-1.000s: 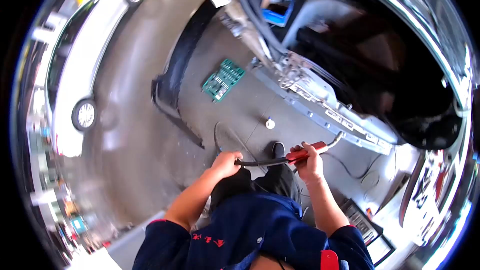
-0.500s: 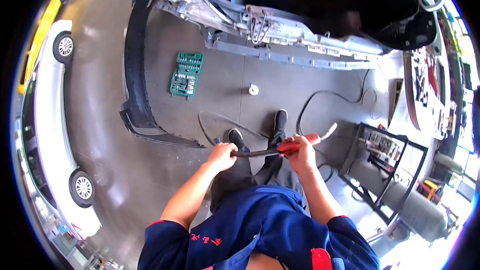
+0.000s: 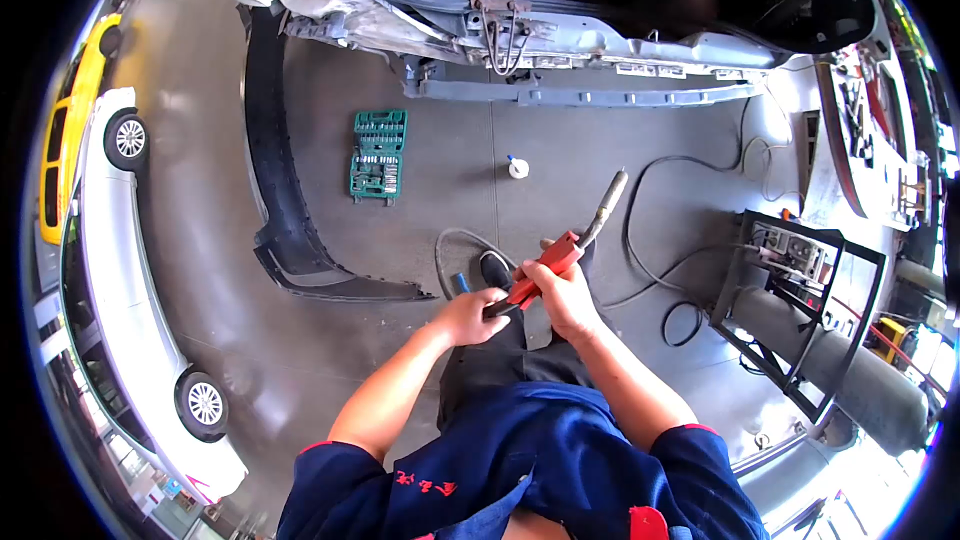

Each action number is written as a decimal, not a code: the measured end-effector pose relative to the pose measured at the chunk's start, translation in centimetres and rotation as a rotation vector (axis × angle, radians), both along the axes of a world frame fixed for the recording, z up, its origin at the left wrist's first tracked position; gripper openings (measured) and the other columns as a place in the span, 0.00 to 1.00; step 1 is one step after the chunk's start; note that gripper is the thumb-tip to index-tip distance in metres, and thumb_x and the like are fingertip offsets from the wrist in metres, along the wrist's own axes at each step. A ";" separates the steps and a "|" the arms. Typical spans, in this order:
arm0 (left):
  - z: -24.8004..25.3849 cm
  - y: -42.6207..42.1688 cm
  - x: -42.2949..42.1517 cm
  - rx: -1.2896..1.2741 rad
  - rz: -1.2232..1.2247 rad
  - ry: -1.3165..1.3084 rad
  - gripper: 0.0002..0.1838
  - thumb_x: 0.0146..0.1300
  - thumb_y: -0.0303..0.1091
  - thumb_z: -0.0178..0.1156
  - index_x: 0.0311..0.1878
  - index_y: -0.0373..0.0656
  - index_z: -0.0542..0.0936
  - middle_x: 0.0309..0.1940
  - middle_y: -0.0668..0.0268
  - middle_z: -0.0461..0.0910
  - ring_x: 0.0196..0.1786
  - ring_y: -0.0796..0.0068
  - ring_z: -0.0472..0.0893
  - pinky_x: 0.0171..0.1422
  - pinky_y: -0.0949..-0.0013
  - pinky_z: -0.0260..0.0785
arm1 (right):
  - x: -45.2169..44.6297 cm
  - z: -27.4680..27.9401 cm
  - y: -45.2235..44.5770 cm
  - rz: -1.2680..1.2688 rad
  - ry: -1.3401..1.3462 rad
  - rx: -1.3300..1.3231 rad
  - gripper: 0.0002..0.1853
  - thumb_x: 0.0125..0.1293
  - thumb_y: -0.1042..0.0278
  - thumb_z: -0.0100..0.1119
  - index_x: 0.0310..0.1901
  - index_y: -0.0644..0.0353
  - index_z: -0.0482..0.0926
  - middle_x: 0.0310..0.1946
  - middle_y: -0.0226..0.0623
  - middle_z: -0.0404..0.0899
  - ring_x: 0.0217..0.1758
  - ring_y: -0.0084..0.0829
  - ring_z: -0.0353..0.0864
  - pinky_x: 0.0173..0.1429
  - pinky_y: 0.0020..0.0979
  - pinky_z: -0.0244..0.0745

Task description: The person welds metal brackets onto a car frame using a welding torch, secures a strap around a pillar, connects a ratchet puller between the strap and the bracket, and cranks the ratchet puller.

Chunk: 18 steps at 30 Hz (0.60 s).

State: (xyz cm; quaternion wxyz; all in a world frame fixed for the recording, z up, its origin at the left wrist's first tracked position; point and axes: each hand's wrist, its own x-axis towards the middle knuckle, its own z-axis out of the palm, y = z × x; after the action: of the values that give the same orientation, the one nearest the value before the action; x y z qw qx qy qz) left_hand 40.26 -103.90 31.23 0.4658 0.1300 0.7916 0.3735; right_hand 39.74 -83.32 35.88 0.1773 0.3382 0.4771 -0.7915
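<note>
I hold a welding torch (image 3: 563,252) with a red handle and a bent metal neck and nozzle. Its nozzle points up and to the right, over the floor. My right hand (image 3: 562,298) is wrapped round the red handle. Close beside it, my left hand (image 3: 468,318) is closed round the black cable at the handle's rear end. The grey cable (image 3: 468,233) loops down over the floor beyond my left hand. A small blue piece (image 3: 460,282) shows next to my left hand; what it belongs to I cannot make out.
A stripped car body (image 3: 590,45) spans the top. On the floor lie a black bumper (image 3: 268,130), a green socket set (image 3: 378,149), a small white bottle (image 3: 518,169) and a long hose (image 3: 632,202). At right stands a framed cart (image 3: 850,325) with a gas cylinder (image 3: 880,390); a silver car (image 3: 125,270) is left.
My hands have come closer together. The torch has swung from nearly level to pointing up and right, its nozzle now farther from me. The view has shifted slightly.
</note>
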 end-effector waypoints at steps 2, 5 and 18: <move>-0.6 2.0 -1.2 0.106 0.070 -0.001 0.23 0.62 0.42 0.69 0.59 0.48 0.79 0.42 0.59 0.86 0.47 0.59 0.87 0.50 0.57 0.77 | -1.6 0.6 1.1 0.074 0.012 0.039 0.23 0.71 0.69 0.62 0.62 0.71 0.67 0.36 0.39 0.85 0.39 0.28 0.86 0.48 0.31 0.80; -0.2 5.6 -3.4 0.065 0.063 -0.057 0.27 0.62 0.42 0.70 0.63 0.44 0.78 0.47 0.55 0.86 0.50 0.56 0.87 0.55 0.59 0.78 | -4.2 -0.8 3.5 0.332 0.122 0.121 0.24 0.69 0.74 0.62 0.63 0.65 0.65 0.38 0.38 0.83 0.42 0.29 0.86 0.50 0.33 0.83; -3.4 7.0 -9.8 0.657 1.199 -0.221 0.09 0.63 0.28 0.70 0.41 0.45 0.78 0.33 0.71 0.79 0.38 0.74 0.81 0.50 0.67 0.75 | -22.9 -11.2 8.1 0.366 0.183 0.244 0.22 0.74 0.61 0.59 0.57 0.75 0.78 0.38 0.40 0.86 0.42 0.27 0.84 0.52 0.32 0.81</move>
State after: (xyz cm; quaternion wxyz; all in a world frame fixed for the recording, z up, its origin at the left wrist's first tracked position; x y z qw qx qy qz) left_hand 30.50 -96.95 27.82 0.1934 -0.2343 0.5205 0.7980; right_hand 16.81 -75.17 24.72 0.2318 0.1916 0.6366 -0.7101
